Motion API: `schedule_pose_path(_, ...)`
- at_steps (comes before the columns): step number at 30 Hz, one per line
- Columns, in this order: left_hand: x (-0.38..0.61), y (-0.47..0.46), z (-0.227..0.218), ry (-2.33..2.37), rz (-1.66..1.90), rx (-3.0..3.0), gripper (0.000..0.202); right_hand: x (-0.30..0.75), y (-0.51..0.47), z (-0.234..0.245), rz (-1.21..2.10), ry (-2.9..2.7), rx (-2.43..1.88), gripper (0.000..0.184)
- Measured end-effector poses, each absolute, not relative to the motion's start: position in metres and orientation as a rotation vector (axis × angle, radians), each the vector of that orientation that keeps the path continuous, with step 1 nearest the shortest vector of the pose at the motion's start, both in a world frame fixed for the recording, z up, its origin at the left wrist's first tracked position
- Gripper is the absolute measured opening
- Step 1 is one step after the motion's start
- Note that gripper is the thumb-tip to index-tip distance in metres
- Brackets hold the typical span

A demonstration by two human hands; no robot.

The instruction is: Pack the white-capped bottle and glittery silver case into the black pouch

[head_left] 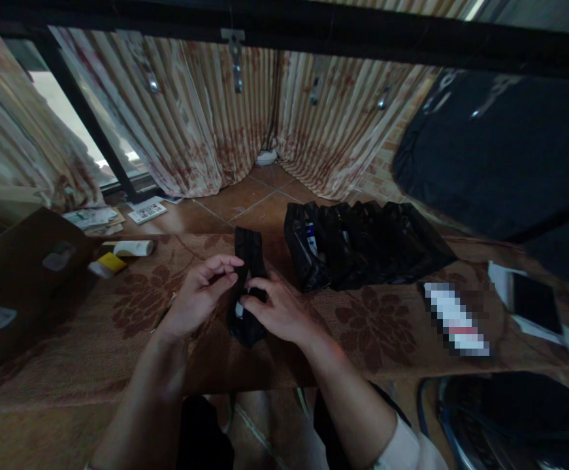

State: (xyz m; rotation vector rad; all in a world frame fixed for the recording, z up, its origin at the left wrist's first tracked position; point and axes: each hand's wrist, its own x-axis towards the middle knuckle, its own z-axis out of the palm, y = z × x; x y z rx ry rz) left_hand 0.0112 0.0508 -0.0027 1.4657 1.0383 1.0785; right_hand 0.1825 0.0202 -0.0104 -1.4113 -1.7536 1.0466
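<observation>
A narrow black zip pouch [249, 245] stands on the cloth-covered table in front of me, its opening facing up. Something whitish shows inside it, too small to make out. My left hand [200, 294] is at the pouch's left edge, its fingers and thumb bent and closing on the rim. From the right, my right hand [281, 308] grips the pouch with thumb and forefinger near the opening. Just beyond it, a row of several similar black pouches [362, 248] stands, some with pale items inside.
On the left are a brown cardboard box [14, 281], a white tube [134, 248] and a yellow-labelled item [110, 263]. To the right lie a pixelated flat object [455, 320] and a dark phone-like slab [536, 303] on papers. A dark bar with metal hooks [236, 62] crosses overhead.
</observation>
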Motion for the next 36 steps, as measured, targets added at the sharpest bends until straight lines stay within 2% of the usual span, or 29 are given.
schedule_pose_path(11, 0.006, 0.049, 0.004, 1.094, 1.081, 1.54, 0.026, 0.185, 0.019, -0.01, 1.28, -1.416, -1.117, 0.021)
schedule_pose_path(20, 0.005, 0.048, 0.008, 1.022, 0.992, 1.637, 0.043, 0.183, 0.02, -0.013, 1.216, -1.405, -1.131, 0.012)
schedule_pose_path(30, 0.006, 0.043, 0.008, 0.962, 0.861, 1.508, 0.056, 0.182, 0.022, -0.018, 1.123, -1.481, -1.157, 0.026)
schedule_pose_path(36, 0.006, 0.043, 0.005, 0.937, 0.88, 1.498, 0.05, 0.185, 0.024, -0.023, 1.072, -1.473, -1.16, 0.037)
